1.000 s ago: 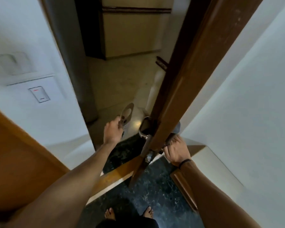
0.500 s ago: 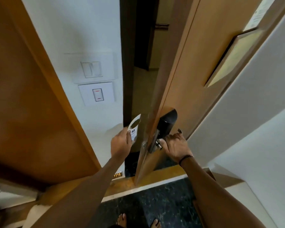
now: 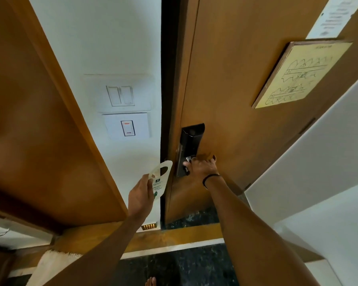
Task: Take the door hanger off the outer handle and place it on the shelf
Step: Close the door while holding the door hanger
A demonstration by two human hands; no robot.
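My left hand [image 3: 140, 196] holds a white door hanger [image 3: 160, 181] with an oval hole and green print, lifted in front of the white wall just left of the door edge. My right hand [image 3: 203, 167] grips the inner handle [image 3: 188, 159] below the black lock plate [image 3: 189, 145] on the wooden door [image 3: 236, 89]. The door stands almost shut against its frame. The outer handle is hidden behind the door.
Wall switches [image 3: 121, 96] and a single switch plate [image 3: 127, 127] sit left of the door. A wooden panel [image 3: 29, 120] fills the left side. A yellow evacuation plan [image 3: 300, 73] hangs on the door. White wall [image 3: 318, 182] at right, dark marble floor [image 3: 184, 265] below.
The door has swung from wide open to nearly shut, pulled by my right hand on the inner handle. My left hand has brought the hanger inside, to the left of the door edge.
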